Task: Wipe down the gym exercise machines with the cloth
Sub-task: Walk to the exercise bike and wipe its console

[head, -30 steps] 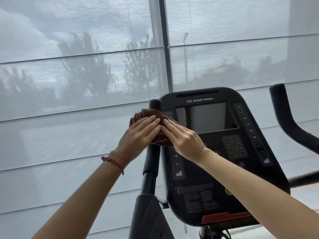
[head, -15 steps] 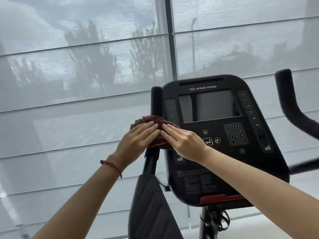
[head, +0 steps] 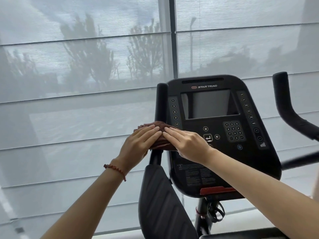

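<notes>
A brown cloth [head: 162, 144] is wrapped around the black upright left handle [head: 161, 102] of an exercise machine. My left hand [head: 138, 145] presses the cloth from the left and my right hand [head: 186, 144] from the right, fingertips nearly meeting on top of it. Both hands clasp the cloth about halfway down the handle, whose top stands bare above them. The machine's black console [head: 215, 130] with screen and keypads is just right of the handle; my right hand covers its lower left part.
A second black handle [head: 290, 114] curves up at the far right. A wide black shroud [head: 162, 204] widens below the left handle. Window blinds [head: 77, 109] fill the background close behind the machine. A cable bundle [head: 214, 211] hangs under the console.
Both hands slid the cloth down the left handle from its top to mid-height, uncovering the handle's tip. The view tilted so the console sits higher in the frame.
</notes>
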{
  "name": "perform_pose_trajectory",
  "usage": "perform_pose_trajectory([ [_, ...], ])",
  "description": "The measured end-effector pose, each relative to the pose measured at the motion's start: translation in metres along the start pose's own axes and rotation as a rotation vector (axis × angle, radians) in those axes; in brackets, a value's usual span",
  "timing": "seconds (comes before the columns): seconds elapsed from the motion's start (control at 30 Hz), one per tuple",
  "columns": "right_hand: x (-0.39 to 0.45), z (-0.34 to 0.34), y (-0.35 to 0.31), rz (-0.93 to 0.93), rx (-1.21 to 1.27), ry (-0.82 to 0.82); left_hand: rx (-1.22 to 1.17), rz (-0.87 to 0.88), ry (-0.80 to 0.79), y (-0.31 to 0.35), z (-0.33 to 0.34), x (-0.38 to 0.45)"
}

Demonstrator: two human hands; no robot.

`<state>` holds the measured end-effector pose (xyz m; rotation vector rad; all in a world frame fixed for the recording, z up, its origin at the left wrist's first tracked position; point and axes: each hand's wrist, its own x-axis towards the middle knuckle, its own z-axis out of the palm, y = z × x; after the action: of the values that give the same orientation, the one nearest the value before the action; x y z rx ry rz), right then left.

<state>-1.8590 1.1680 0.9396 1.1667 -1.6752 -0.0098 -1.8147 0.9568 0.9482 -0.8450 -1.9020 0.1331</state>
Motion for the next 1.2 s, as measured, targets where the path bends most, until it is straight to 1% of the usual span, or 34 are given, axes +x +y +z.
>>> perform_pose_trajectory([
  [0.3,0.024,-0.021,-0.025,-0.015,-0.020,-0.082,-0.070,0.003,0.118,-0.012,-0.007,-0.027],
  [0.43,0.051,-0.022,-0.044,-0.004,-0.077,-0.062,-0.127,-0.023,0.212,-0.029,-0.016,-0.040],
  [0.57,0.079,-0.017,-0.065,-0.013,-0.144,-0.045,-0.130,-0.039,0.288,-0.048,-0.028,-0.058],
  [0.8,0.118,0.003,-0.108,-0.017,-0.223,-0.039,-0.138,-0.050,0.330,-0.084,-0.046,-0.098],
  [0.97,0.133,0.012,-0.137,0.010,-0.295,-0.020,-0.166,-0.072,0.354,-0.097,-0.055,-0.119],
  [1.2,0.122,0.021,-0.186,0.167,-0.331,0.015,-0.225,-0.136,0.361,-0.085,-0.053,-0.150],
])
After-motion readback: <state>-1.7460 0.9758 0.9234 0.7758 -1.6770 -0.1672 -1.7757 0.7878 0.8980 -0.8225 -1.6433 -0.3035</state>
